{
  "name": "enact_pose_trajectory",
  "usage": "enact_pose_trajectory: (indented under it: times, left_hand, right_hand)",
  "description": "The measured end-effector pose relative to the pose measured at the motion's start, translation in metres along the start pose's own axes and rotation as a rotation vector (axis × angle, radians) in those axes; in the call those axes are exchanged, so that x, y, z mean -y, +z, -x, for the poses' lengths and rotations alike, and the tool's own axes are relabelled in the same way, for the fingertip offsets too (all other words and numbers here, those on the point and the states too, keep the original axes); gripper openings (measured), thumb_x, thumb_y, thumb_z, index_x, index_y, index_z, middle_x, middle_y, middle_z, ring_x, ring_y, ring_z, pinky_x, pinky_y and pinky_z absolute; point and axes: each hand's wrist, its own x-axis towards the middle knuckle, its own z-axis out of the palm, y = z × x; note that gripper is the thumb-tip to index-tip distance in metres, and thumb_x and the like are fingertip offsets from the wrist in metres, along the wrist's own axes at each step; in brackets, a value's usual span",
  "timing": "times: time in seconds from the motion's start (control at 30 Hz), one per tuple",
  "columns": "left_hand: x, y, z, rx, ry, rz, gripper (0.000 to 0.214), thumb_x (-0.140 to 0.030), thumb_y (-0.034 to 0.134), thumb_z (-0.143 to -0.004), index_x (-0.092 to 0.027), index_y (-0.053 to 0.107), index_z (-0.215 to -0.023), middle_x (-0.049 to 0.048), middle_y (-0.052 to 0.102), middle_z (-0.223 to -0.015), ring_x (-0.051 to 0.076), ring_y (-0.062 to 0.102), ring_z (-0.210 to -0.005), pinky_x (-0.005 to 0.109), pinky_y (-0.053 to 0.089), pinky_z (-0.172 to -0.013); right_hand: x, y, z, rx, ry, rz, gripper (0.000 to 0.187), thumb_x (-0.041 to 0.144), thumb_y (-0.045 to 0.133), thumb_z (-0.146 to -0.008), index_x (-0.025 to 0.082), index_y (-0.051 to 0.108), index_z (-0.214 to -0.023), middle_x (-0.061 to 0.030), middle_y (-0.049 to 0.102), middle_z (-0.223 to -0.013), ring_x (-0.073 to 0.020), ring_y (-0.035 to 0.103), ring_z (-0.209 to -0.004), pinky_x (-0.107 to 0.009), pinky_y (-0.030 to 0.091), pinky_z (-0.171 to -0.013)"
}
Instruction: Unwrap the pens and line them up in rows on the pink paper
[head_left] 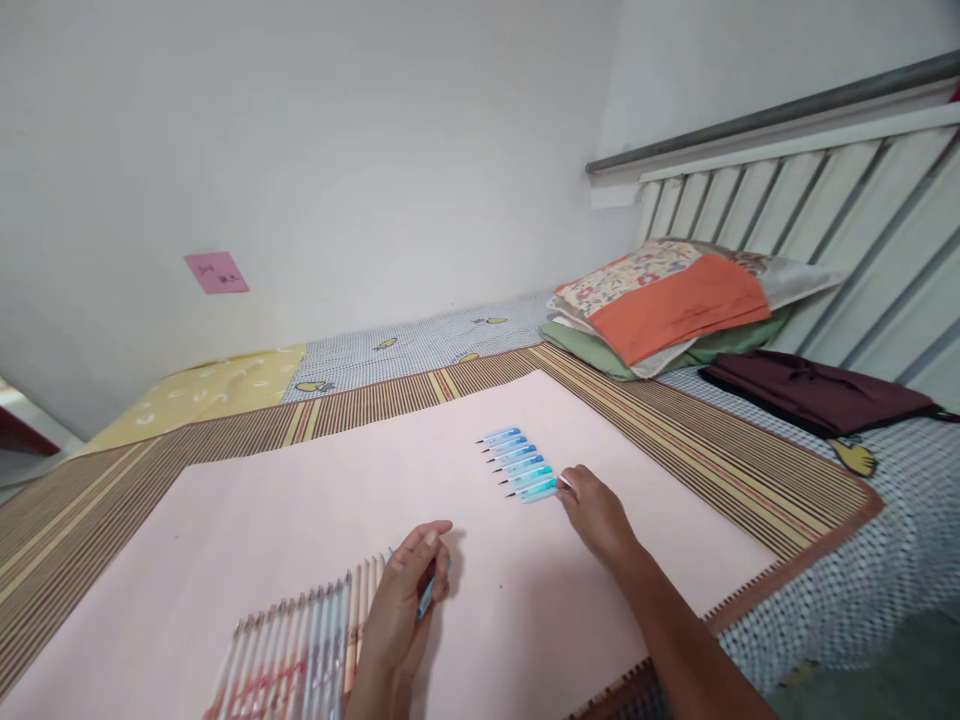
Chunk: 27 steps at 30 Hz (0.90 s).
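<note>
**Blue pens lined up on pink sheet, right hand at the nearest one**

Row of slim pens (525, 464): dark tips left, pale fronts, bodies going from deep blue at the far end to turquoise at the near end. Laid side by side, close together, on the pink sheet (300, 520).

Right hand (598, 510): fingertips drawn together at the blunt end of the nearest turquoise pen, covering that end. Can't tell if it's gripping or only touching. Left hand (409, 585): fingers curled round a blue pen (425, 600), well apart from the row, nearer the camera.

Clear pack of pens (281, 650) with red print left of the left wrist; tan pens (364, 585) beside it, partly hidden by that hand. Striped mat (675, 450) under the sheet. Pillows (675, 310) and maroon bag (817, 390) beyond, by the slatted headboard (825, 200).
</note>
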Motion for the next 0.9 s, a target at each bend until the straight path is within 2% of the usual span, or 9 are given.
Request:
enact_pose_trajectory:
  times: [0.73, 0.83, 0.9]
  left_hand:
    - [-0.002, 0.003, 0.000, 0.001, -0.002, 0.003, 0.038, -0.048, 0.077, -0.082, -0.016, 0.074, -0.102, -0.0042, 0.054, -0.063, 0.007, 0.037, -0.051, 0.023, 0.030, -0.052]
    - [-0.001, 0.002, -0.001, -0.006, 0.000, 0.005, 0.039, -0.049, 0.077, -0.082, -0.016, 0.074, -0.102, -0.0039, 0.054, -0.063, 0.007, 0.037, -0.051, 0.023, 0.029, -0.052]
    - [-0.001, 0.002, 0.000, -0.009, 0.002, 0.007, 0.038, -0.048, 0.077, -0.083, -0.016, 0.073, -0.102, -0.0039, 0.054, -0.063, 0.007, 0.037, -0.051, 0.023, 0.029, -0.052]
  right_hand:
    - [0.006, 0.004, 0.001, -0.011, 0.011, 0.059, 0.010, 0.013, 0.052, -0.088, 0.022, 0.055, -0.083, -0.0023, 0.060, -0.090, -0.0136, 0.055, -0.072, -0.025, 0.033, -0.063]
    - [0.011, -0.001, 0.002, -0.042, 0.036, 0.001, 0.005, 0.020, 0.054, -0.089, 0.022, 0.056, -0.085, -0.0034, 0.061, -0.094, -0.0146, 0.056, -0.074, -0.026, 0.035, -0.065]
    - [0.018, -0.006, 0.002, -0.100, 0.065, -0.084, 0.014, 0.030, 0.051, -0.093, 0.022, 0.054, -0.081, -0.0039, 0.061, -0.090, -0.0159, 0.054, -0.072, -0.028, 0.037, -0.065]
